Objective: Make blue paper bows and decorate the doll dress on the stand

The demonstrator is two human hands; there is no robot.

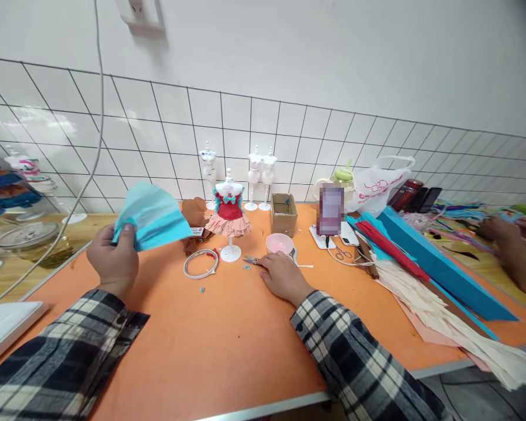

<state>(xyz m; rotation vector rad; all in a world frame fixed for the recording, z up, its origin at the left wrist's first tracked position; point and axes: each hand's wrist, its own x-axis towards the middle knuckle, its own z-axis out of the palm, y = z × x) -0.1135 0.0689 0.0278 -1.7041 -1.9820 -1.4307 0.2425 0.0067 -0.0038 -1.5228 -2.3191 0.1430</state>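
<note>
My left hand (116,257) is raised over the table's left side, thumb and fingers pinching a sheet of light blue crepe paper (151,216). My right hand (284,276) rests on the orange table, its fingers closed over the handle end of small scissors (251,260). Only the blades stick out to the left; the handles are hidden. Tiny blue scraps (246,268) lie just below the blades. Beyond them stands a miniature dress form (229,216) in a red top with a blue bow and a pink ruffled skirt. A pink bowl (279,243) is behind my right hand.
A roll of tape (200,264) lies left of centre. Behind stand white dress forms (254,169) and a cardboard box (283,215). A phone on a stand (331,210), a plastic bag (379,184) and cream paper strips (438,310) are right. Another person's hands (504,234) are far right.
</note>
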